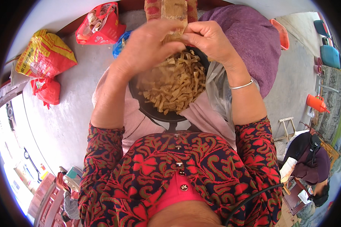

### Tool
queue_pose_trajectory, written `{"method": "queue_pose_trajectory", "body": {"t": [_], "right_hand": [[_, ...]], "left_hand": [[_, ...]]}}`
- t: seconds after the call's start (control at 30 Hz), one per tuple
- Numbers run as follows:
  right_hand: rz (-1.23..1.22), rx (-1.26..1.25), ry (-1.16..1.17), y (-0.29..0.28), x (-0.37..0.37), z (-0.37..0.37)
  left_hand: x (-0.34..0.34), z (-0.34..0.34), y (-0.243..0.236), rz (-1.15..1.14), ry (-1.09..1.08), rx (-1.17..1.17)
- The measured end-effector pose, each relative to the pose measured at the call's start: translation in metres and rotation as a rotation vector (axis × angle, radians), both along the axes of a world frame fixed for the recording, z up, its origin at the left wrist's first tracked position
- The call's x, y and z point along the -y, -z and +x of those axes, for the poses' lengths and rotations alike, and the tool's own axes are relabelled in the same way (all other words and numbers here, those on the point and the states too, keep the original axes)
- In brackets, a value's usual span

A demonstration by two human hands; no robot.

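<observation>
Your left hand (149, 47) arches over the far rim of the round, dark pan (157, 114) at its 11 o'clock, blurred, thumb apart from the fingers. Your right hand (212, 39) bends inward at 1 o'clock, thumb and forefinger drawn narrow beside a flat tan piece (173, 35); whether either hand grips it, you cannot tell. Curled, dry-looking brown strips (178, 83) heap in the pan, at 12 o'clock from your chest.

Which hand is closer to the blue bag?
Left. In the picture, the left hand is just to the right of the blue bag; the right hand is farther right, beyond the left hand.
</observation>
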State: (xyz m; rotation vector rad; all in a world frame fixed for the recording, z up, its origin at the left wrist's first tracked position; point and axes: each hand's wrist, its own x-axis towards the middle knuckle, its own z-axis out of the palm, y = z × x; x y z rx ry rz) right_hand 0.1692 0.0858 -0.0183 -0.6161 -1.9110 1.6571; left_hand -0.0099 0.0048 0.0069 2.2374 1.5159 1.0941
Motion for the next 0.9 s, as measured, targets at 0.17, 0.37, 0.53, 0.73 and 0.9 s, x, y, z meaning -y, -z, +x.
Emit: {"method": "queue_pose_trajectory", "body": {"t": [0.17, 0.37, 0.53, 0.73, 0.9], "right_hand": [[0.199, 0.135, -0.011, -0.021, 0.002, 0.011], [0.342, 0.137, 0.127, 0.000, -0.018, 0.001], [0.323, 0.125, 0.331, 0.014, -0.039, -0.022], [0.478, 0.324, 0.405, 0.027, -0.046, -0.031], [0.632, 0.558, 0.476, 0.033, -0.048, -0.023]], "left_hand": [[0.001, -0.016, -0.003, -0.490, 0.265, 0.092], [-0.015, -0.030, 0.016, -0.398, 0.036, 0.039], [-0.040, -0.031, 0.033, -0.227, -0.288, -0.031], [-0.044, -0.035, 0.041, -0.230, -0.327, -0.082], [-0.033, -0.034, 0.034, -0.395, -0.336, -0.153]]}}
